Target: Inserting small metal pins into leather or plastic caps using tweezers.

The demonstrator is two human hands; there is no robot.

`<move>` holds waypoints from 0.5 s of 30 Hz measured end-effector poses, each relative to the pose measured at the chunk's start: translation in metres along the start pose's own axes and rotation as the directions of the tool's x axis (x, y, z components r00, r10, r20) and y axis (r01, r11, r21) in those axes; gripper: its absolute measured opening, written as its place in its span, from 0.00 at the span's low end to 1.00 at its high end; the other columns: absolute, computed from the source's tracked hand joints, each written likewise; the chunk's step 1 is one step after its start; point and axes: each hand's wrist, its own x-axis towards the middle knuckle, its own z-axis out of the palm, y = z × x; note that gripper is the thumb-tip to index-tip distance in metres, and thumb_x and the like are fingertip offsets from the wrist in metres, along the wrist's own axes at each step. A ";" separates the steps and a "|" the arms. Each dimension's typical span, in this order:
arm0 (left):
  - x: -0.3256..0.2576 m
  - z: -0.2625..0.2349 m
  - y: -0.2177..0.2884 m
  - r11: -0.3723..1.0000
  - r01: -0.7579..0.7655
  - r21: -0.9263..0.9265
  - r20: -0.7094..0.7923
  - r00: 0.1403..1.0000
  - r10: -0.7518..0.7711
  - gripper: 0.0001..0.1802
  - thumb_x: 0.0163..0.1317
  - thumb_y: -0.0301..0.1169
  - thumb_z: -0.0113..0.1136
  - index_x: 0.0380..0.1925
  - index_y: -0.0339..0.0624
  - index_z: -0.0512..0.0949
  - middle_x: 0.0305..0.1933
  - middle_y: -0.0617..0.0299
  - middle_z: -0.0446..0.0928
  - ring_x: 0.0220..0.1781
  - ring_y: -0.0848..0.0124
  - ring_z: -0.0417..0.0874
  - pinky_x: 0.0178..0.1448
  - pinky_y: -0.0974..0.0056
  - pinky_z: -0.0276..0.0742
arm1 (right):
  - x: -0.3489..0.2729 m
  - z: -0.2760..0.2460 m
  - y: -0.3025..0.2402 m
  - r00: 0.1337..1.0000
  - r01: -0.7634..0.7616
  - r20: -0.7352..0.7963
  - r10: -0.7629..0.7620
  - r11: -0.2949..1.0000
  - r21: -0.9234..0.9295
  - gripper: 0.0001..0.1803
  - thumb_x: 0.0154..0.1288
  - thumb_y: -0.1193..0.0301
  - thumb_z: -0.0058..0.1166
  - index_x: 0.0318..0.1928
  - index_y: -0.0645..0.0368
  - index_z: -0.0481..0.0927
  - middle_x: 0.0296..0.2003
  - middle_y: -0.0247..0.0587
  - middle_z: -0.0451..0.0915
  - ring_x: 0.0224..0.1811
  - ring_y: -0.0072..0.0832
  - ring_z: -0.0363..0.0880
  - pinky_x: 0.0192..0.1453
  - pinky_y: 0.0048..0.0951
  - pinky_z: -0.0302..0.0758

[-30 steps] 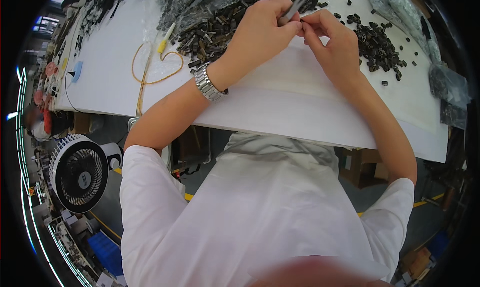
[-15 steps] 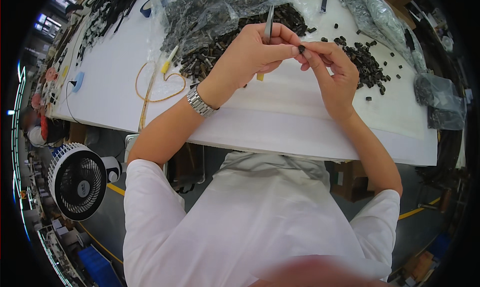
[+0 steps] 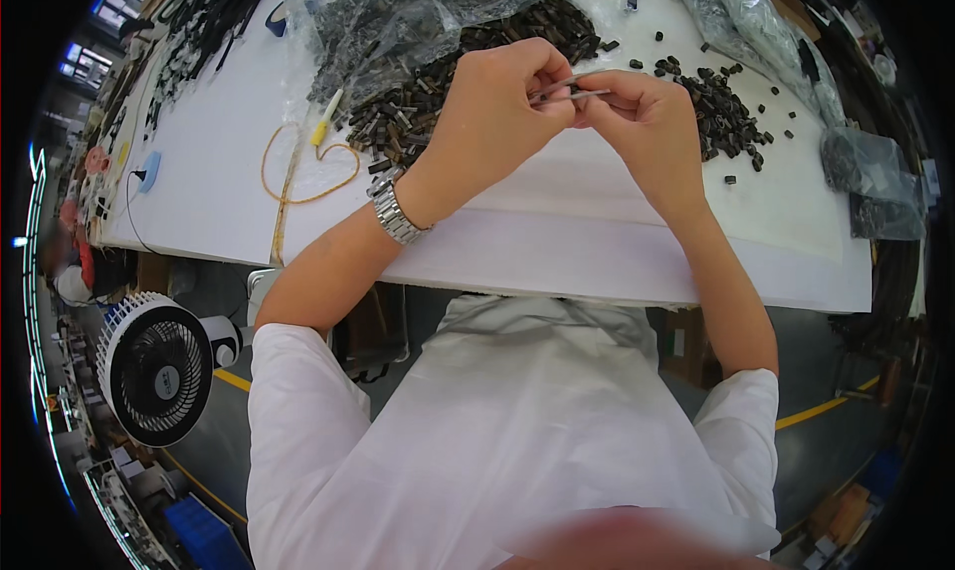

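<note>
Risk noted: the thin grey metal strip (image 3: 569,85), pinched between both hands above the white table (image 3: 557,242), may slip or bend if either grip twists, and could drop into the heap of small dark brown parts (image 3: 438,83) on the left or the scattered black pieces (image 3: 721,107) on the right. The left hand (image 3: 497,107), steel watch (image 3: 396,212) at the wrist, curls inward with fingers pressed on the strip. The right hand (image 3: 647,122) meets it, fingertips closed on the other end.
</note>
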 end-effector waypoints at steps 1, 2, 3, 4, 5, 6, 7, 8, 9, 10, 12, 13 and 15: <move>0.002 -0.002 -0.002 0.996 0.080 -0.039 0.051 0.996 -0.078 0.09 0.64 0.30 0.69 0.40 0.36 0.85 0.28 0.68 0.82 0.25 0.83 0.74 0.29 0.70 0.70 | 0.004 -0.004 0.007 0.994 -0.091 0.074 0.080 0.982 0.167 0.13 0.72 0.76 0.63 0.52 0.71 0.88 0.40 0.47 0.92 0.41 0.28 0.93 0.49 0.27 0.88; 0.004 -0.005 -0.002 0.996 0.079 -0.042 0.055 0.996 -0.077 0.09 0.64 0.30 0.69 0.40 0.36 0.85 0.28 0.68 0.82 0.25 0.83 0.74 0.29 0.70 0.70 | 0.006 -0.007 0.012 0.977 -0.189 0.159 0.144 0.928 0.321 0.13 0.72 0.77 0.62 0.51 0.72 0.88 0.40 0.48 0.92 0.41 0.29 0.93 0.49 0.27 0.88; 0.007 -0.008 -0.002 0.966 0.230 -0.114 0.157 0.965 -0.211 0.10 0.63 0.31 0.69 0.40 0.37 0.85 0.28 0.68 0.81 0.25 0.83 0.73 0.29 0.71 0.69 | 0.004 -0.009 0.016 0.977 -0.191 0.155 0.147 0.928 0.320 0.13 0.72 0.77 0.62 0.51 0.72 0.88 0.40 0.48 0.92 0.41 0.29 0.93 0.49 0.27 0.88; 0.010 -0.010 -0.001 0.909 0.382 -0.165 0.264 0.905 -0.333 0.10 0.63 0.32 0.69 0.39 0.37 0.86 0.28 0.68 0.81 0.26 0.83 0.73 0.29 0.72 0.68 | 0.004 -0.008 0.020 0.968 -0.226 0.183 0.169 0.906 0.358 0.13 0.72 0.77 0.62 0.51 0.73 0.87 0.39 0.48 0.92 0.41 0.29 0.93 0.50 0.27 0.88; 0.010 -0.011 0.000 0.904 0.408 -0.129 0.282 0.889 -0.361 0.10 0.64 0.33 0.70 0.39 0.37 0.86 0.26 0.69 0.78 0.27 0.83 0.71 0.30 0.73 0.65 | 0.003 -0.007 0.022 0.959 -0.261 0.212 0.190 0.881 0.394 0.13 0.72 0.77 0.62 0.51 0.74 0.87 0.39 0.48 0.92 0.41 0.30 0.93 0.51 0.26 0.88; 0.009 -0.009 -0.001 0.904 0.408 -0.129 0.283 0.889 -0.361 0.10 0.64 0.33 0.70 0.39 0.37 0.86 0.26 0.69 0.78 0.27 0.83 0.71 0.30 0.73 0.65 | 0.003 -0.008 0.021 0.959 -0.262 0.211 0.191 0.881 0.395 0.13 0.72 0.77 0.62 0.51 0.74 0.87 0.39 0.48 0.92 0.41 0.30 0.93 0.51 0.26 0.88; 0.006 -0.006 -0.002 0.956 0.283 -0.075 0.205 0.943 -0.263 0.10 0.64 0.33 0.69 0.38 0.37 0.86 0.26 0.70 0.77 0.27 0.83 0.70 0.31 0.72 0.66 | 0.003 -0.008 0.017 0.969 -0.223 0.172 0.176 0.923 0.315 0.13 0.73 0.76 0.61 0.52 0.73 0.87 0.40 0.47 0.92 0.41 0.29 0.93 0.51 0.25 0.88; 0.004 -0.004 -0.004 0.988 0.156 -0.009 0.134 0.979 -0.153 0.09 0.65 0.32 0.69 0.38 0.37 0.85 0.26 0.70 0.76 0.27 0.83 0.69 0.32 0.72 0.66 | 0.002 -0.007 0.015 0.979 -0.184 0.134 0.157 0.955 0.231 0.13 0.73 0.76 0.61 0.52 0.72 0.87 0.40 0.47 0.92 0.42 0.28 0.93 0.51 0.25 0.87; 0.002 -0.003 -0.004 0.987 0.160 -0.007 0.134 0.978 -0.158 0.09 0.65 0.32 0.69 0.38 0.37 0.85 0.26 0.70 0.76 0.27 0.83 0.69 0.32 0.72 0.66 | 0.001 -0.004 0.015 0.978 -0.187 0.138 0.158 0.954 0.233 0.13 0.73 0.76 0.61 0.52 0.72 0.87 0.40 0.47 0.92 0.42 0.28 0.93 0.51 0.25 0.87; 0.002 -0.001 -0.004 0.992 0.125 -0.020 0.102 0.987 -0.123 0.08 0.65 0.31 0.69 0.38 0.37 0.85 0.25 0.70 0.76 0.27 0.83 0.69 0.32 0.71 0.66 | 0.000 -0.002 0.015 0.985 -0.153 0.112 0.130 0.960 0.234 0.12 0.74 0.76 0.62 0.52 0.72 0.87 0.40 0.46 0.92 0.42 0.27 0.93 0.51 0.24 0.87; 0.002 -0.001 -0.001 0.996 0.089 -0.032 0.070 0.994 -0.086 0.08 0.66 0.30 0.69 0.38 0.37 0.84 0.25 0.70 0.75 0.27 0.83 0.69 0.32 0.71 0.67 | -0.001 -0.002 0.014 0.991 -0.120 0.084 0.103 0.965 0.233 0.12 0.74 0.75 0.62 0.52 0.71 0.87 0.40 0.46 0.92 0.42 0.26 0.92 0.52 0.24 0.87; 0.002 -0.003 0.003 0.992 0.112 -0.055 0.080 0.991 -0.107 0.07 0.66 0.29 0.69 0.38 0.37 0.84 0.26 0.70 0.75 0.27 0.83 0.69 0.33 0.71 0.68 | 0.000 -0.003 0.013 0.992 -0.114 0.088 0.095 0.963 0.244 0.12 0.75 0.75 0.62 0.52 0.71 0.87 0.40 0.45 0.92 0.42 0.26 0.92 0.51 0.24 0.87; 0.003 -0.001 0.004 0.988 0.135 -0.079 0.092 0.988 -0.128 0.07 0.66 0.29 0.69 0.38 0.36 0.83 0.26 0.69 0.75 0.28 0.83 0.69 0.33 0.71 0.69 | 0.000 -0.005 0.013 0.992 -0.108 0.090 0.088 0.961 0.255 0.12 0.75 0.75 0.62 0.52 0.71 0.87 0.39 0.44 0.92 0.42 0.25 0.92 0.51 0.24 0.87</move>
